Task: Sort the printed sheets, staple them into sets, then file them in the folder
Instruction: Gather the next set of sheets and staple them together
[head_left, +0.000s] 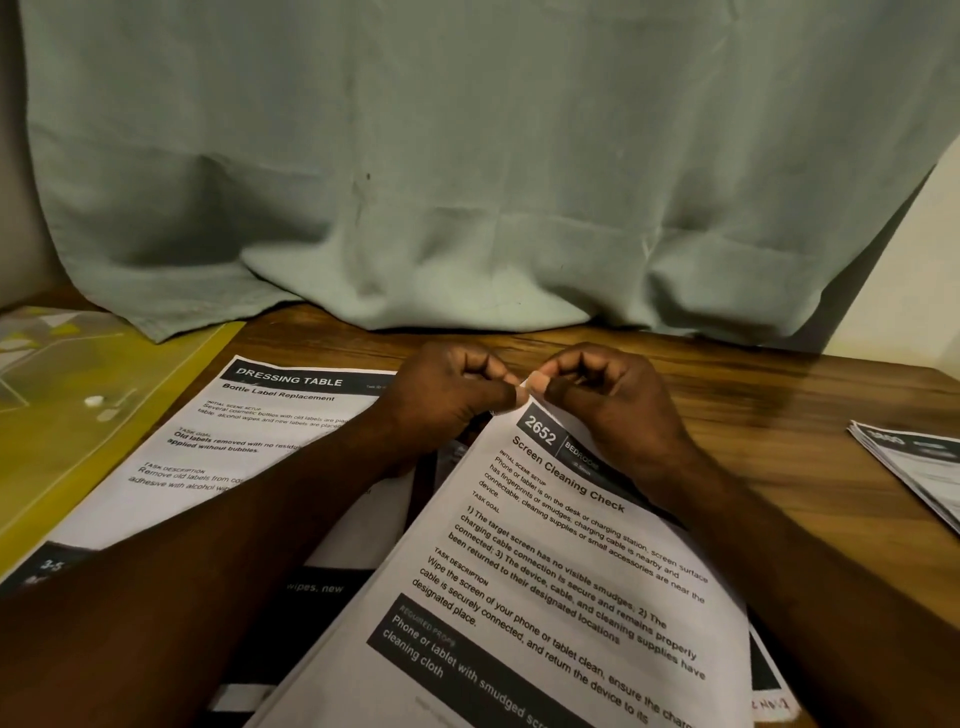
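Note:
A printed set headed "Screen Cleaning Check" (545, 582) lies tilted in front of me over other sheets. My left hand (447, 395) and my right hand (608, 400) meet at its top corner, and both pinch that corner between thumb and fingers. A sheet headed "Dressing Table" (260, 431) lies flat to the left, partly under my left forearm. A yellow folder (104, 415) lies at the far left of the table. No stapler shows in view.
Another stack of printed sheets (914, 467) sits at the right edge of the wooden table (753, 395). A pale green cloth (467, 182) hangs behind and drapes onto the table's back edge. More sheets lie beneath the tilted set.

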